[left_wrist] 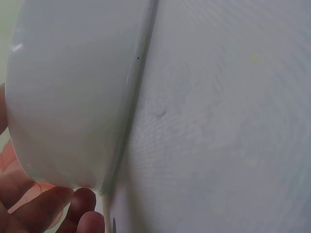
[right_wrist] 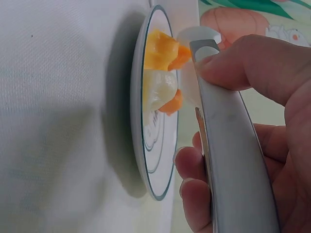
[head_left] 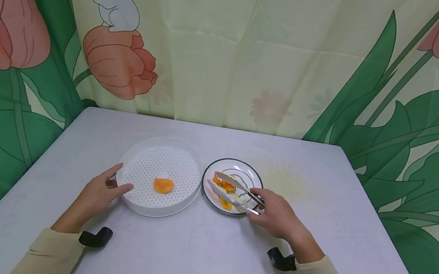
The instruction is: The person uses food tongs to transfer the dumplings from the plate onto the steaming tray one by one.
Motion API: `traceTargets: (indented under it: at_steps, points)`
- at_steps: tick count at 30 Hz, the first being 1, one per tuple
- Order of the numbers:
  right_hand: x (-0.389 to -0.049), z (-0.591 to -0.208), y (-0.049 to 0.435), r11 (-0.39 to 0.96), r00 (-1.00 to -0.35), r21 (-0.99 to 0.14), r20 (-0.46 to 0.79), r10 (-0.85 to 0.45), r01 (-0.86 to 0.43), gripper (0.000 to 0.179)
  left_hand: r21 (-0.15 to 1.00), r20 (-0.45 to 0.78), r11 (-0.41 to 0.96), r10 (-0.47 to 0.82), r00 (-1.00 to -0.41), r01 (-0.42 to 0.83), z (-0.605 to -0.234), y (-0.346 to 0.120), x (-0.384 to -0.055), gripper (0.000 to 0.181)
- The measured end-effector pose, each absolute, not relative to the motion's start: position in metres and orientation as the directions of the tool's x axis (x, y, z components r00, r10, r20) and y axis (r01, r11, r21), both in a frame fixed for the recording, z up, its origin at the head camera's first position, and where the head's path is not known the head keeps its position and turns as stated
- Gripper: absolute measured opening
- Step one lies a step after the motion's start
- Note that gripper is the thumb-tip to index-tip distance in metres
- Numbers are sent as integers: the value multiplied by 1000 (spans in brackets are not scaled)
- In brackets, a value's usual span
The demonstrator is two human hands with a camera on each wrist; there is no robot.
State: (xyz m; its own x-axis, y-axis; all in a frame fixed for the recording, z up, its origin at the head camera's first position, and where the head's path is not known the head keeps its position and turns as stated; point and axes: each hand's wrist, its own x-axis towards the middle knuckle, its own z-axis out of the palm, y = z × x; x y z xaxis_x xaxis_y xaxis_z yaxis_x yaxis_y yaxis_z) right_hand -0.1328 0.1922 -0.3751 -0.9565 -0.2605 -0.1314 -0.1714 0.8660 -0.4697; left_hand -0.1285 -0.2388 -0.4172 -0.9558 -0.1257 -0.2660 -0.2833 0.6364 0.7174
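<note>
My left hand [head_left: 97, 193] holds the near left rim of a white round steamer tray [head_left: 185, 207] with a perforated floor. In the left wrist view, fingers [left_wrist: 41, 208] lie at the tray's smooth outer wall [left_wrist: 73, 97]. One flat orange piece [head_left: 163, 186] lies inside the tray. My right hand [head_left: 277, 214] grips metal tongs [head_left: 251, 196], thumb on one arm. Their tips stand apart over a dark-rimmed plate [head_left: 253, 172] bearing orange, yellow and whitish food pieces [right_wrist: 163, 90]. Whether the tips touch a piece I cannot tell.
The plate stands right beside the tray on a white-covered table [head_left: 191, 254]. A faint yellowish stain [head_left: 285, 182] marks the cloth to the plate's right. Behind the table hangs a curtain [head_left: 219, 65] printed with tulips and a white animal.
</note>
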Motion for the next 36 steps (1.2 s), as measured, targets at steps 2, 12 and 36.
traceTargets:
  at_steps: [2,12,36]
  points:
    - [-133,-375,192,868,-956,-466,-133,-261,-172,58,718,-263,638,-123,-957,-279,-418,-239,-129,94]
    - [-135,-377,194,860,-954,-462,-87,-288,-218,49,720,-251,640,-121,-960,-269,-419,-239,-128,94]
    - [-142,-363,194,829,-971,-530,-43,-233,-176,52,715,-259,639,-134,-956,-284,-419,-238,-128,94]
